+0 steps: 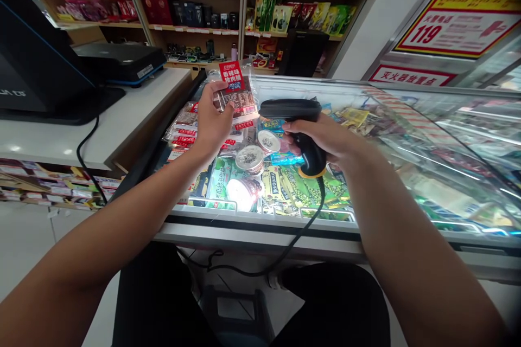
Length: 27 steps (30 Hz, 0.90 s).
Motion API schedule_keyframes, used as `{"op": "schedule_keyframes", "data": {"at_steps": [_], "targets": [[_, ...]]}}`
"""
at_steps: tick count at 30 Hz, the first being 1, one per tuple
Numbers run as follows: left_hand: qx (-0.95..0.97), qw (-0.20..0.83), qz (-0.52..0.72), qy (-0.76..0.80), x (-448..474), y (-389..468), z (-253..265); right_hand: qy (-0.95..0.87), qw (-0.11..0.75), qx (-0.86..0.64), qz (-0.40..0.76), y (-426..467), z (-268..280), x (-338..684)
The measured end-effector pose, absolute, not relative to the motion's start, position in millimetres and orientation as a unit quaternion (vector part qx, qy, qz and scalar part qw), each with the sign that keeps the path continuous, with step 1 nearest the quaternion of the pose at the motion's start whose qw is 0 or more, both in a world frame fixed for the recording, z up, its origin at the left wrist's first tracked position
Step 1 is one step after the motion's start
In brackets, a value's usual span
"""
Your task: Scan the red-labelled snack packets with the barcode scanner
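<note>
My left hand (215,115) grips a clear snack packet (244,100) with a red label, its barcode side turned up toward the right. In my right hand (321,138) is a black barcode scanner (291,109), fingers wrapped round its handle and its head pointing at the packet, a small distance apart. Several similar red-labelled packets (185,133) lie in a pile under my left hand. Below the scanner, on the freezer's glass top, are round tubs with whitish lids (249,158). The scanner's cable (313,217) hangs over the front edge.
A chest freezer (260,230) full of frozen goods stretches off to the right. At left, a white counter (163,92) carries a dark monitor (36,59) and a scale (122,59). Stocked shelves (195,30) stand behind. Below me is a grey stool (236,303).
</note>
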<state>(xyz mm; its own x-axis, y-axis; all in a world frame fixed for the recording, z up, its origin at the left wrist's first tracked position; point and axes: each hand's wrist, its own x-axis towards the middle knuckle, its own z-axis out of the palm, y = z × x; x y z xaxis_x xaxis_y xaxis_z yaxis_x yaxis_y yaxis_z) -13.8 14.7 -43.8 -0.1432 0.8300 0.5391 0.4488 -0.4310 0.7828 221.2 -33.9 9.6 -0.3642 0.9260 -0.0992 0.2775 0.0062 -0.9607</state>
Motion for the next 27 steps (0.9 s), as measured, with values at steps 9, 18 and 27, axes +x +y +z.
{"op": "schedule_keyframes", "data": {"at_steps": [9, 18, 27], "targets": [[0.628, 0.194, 0.562, 0.502, -18, 15, -41, -0.633, 0.308, -0.488, 0.516, -34, 14, 225], [0.649, 0.252, 0.539, 0.474, -9, 14, -41, -0.602, 0.375, -0.535, 0.459, -28, 9, 224], [0.713, 0.380, 0.427, 0.405, -2, 0, -43, -0.536, 0.372, -0.576, 0.492, -14, 2, 235]]}}
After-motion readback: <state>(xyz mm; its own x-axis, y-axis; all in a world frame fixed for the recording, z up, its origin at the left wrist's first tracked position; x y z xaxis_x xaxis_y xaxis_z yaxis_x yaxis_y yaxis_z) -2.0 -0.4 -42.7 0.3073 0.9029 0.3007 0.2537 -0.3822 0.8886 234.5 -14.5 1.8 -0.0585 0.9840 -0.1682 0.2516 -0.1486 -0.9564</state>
